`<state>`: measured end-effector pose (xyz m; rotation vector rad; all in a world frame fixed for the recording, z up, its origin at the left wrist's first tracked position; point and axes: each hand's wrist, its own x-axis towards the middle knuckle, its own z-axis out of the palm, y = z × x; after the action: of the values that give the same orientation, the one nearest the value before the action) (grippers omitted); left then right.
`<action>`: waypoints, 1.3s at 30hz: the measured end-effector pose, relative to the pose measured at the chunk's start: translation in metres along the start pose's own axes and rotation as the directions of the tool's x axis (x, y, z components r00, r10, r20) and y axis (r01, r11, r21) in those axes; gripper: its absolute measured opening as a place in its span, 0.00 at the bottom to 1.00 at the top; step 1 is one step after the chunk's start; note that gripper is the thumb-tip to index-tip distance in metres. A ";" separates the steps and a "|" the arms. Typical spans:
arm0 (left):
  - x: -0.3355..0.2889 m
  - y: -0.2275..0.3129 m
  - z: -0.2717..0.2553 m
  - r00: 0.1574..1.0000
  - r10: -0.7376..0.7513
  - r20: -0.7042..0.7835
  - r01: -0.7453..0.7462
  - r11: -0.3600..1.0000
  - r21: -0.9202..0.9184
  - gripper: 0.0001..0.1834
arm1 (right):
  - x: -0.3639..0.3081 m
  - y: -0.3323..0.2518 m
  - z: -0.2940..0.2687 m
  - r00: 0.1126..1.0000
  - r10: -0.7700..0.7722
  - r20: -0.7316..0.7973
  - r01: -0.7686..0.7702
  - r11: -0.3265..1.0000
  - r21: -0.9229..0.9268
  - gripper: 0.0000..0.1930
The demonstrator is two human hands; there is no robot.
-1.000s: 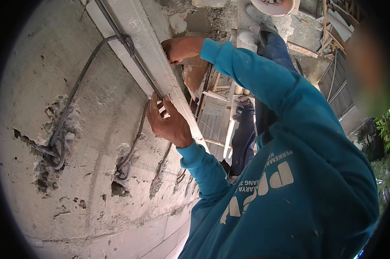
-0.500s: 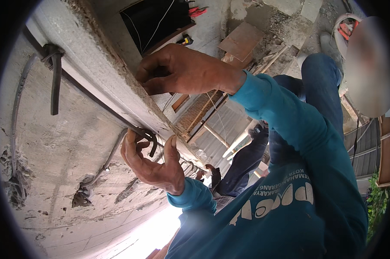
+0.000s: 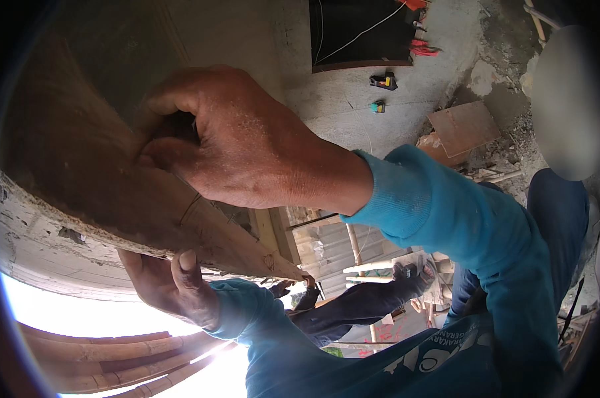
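Across the left side of the view: one long, brown, straight-edged beam with a rough, pale lower edge; it slants toward the centre, and its material cannot be confirmed.
Beam handling: judged stiff and heavy for its length; the dry, coarse surface should resist slipping, while the ragged lower edge may shed crumbs.
Beam hold points: best taken at the lower edge, fingers beneath, with a second contact on the broad face.
Right hand, bare, teal-cuffed: positioned before the broad face; thumb and forefinger curl around a visible hollow, tips at the shadowed surface. Whether the tips meet or pinch anything cannot be told.
Left hand, bare, teal-cuffed: located at the lower edge, thumb and forefinger spread well apart, thumb raised against the edge; no clamped item is visible.
Beyond the beam's right end: second person's dark-trousered leg and grey corrugated metal sheet.
Pale concrete wall: behind the right hand, small teal-and-black tool near it.
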<state>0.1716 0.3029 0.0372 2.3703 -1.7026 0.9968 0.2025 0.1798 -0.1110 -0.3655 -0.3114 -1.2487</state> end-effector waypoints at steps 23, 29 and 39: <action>0.000 0.006 -0.007 0.999 -0.037 -0.040 0.041 0.995 0.086 0.47 | 0.011 0.024 0.032 0.968 -0.223 -0.114 0.228 0.973 0.033 0.04; -0.001 0.001 -0.015 0.999 -0.047 0.009 0.046 0.998 0.050 0.43 | 0.015 0.023 0.031 0.954 -0.270 -0.133 0.268 0.963 -0.035 0.04; -0.005 -0.022 -0.033 0.994 0.106 0.042 -0.109 0.990 0.091 0.37 | 0.011 0.023 0.030 0.910 -0.400 -0.111 0.372 0.905 -0.206 0.03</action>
<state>0.1745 0.3288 0.0675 2.3896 -1.8543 1.0769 0.2273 0.1892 -0.0819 -0.3720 -0.1421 -1.6958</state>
